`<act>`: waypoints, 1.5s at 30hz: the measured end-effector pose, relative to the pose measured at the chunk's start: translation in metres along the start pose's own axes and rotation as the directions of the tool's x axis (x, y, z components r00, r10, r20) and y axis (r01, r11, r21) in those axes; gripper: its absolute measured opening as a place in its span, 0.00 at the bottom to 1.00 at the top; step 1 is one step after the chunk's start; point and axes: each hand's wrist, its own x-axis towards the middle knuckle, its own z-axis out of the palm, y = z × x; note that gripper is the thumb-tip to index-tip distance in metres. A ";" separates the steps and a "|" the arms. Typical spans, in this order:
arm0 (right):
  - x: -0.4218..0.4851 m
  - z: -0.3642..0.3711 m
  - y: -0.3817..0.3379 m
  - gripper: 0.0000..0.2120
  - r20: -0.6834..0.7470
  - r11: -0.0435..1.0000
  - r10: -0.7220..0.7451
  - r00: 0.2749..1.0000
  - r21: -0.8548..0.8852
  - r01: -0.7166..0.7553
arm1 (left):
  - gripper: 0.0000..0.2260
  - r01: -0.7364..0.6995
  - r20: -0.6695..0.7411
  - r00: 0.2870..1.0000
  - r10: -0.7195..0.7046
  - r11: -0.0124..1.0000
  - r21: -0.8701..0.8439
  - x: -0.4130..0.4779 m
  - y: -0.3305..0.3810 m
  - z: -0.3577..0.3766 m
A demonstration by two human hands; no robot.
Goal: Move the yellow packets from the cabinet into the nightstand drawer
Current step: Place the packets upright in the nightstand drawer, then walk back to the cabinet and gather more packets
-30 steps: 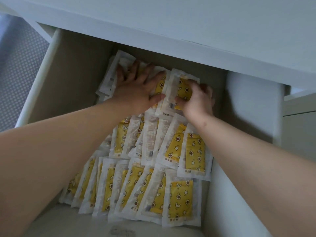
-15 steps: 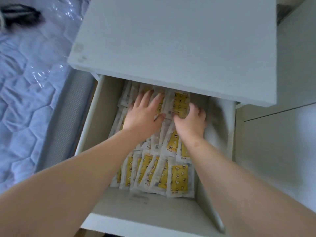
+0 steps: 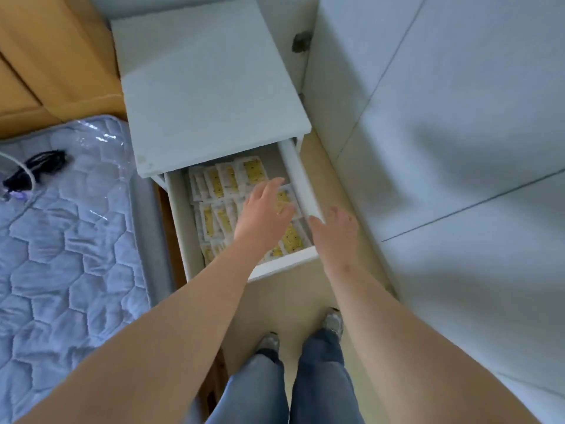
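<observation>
The white nightstand (image 3: 201, 87) has its top drawer (image 3: 301, 182) pulled out. Several yellow packets (image 3: 255, 172) in clear wrappers lie in rows inside it. My left hand (image 3: 263, 214) hovers above the packets with fingers spread and holds nothing. My right hand (image 3: 334, 232) is over the drawer's right front corner, fingers relaxed, also without anything in it. My arms hide part of the packets near the drawer's front.
A bed with a quilted blue mattress (image 3: 61, 240) stands to the left, with a black cable (image 3: 33, 169) on it. White cabinet doors (image 3: 443, 133) fill the right side. My feet (image 3: 333, 319) stand on the beige floor in front of the drawer.
Both hands have lifted off the packets and drawn back toward the drawer's front. My head has risen, so the whole nightstand, the floor and my legs now show.
</observation>
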 end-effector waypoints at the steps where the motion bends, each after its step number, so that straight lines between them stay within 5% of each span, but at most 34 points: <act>1: -0.014 -0.018 0.006 0.24 -0.025 0.999 0.040 0.999 0.036 -0.039 | 0.23 -0.022 0.045 0.999 0.021 1.000 0.011 -0.011 0.016 0.004; 10: -0.134 -0.169 0.102 0.22 -0.396 0.878 0.373 0.839 0.442 -0.181 | 0.23 -0.352 0.348 0.876 0.334 0.936 -0.012 -0.135 0.159 0.094; 22: -0.408 -0.323 0.346 0.21 -0.552 0.594 0.755 0.353 0.804 -0.013 | 0.21 -0.732 0.704 0.366 0.609 0.655 -0.186 -0.475 0.263 0.291; 38: -0.698 -0.382 0.592 0.18 -0.245 0.320 0.938 -0.245 0.885 0.338 | 0.20 -0.806 0.856 -0.279 0.434 0.379 -0.455 -0.858 0.273 0.486; 45: -0.819 -0.448 0.711 0.18 -0.075 0.313 0.881 -0.467 0.833 0.456 | 0.20 -0.759 0.805 -0.532 0.263 0.273 -0.591 -1.042 0.288 0.592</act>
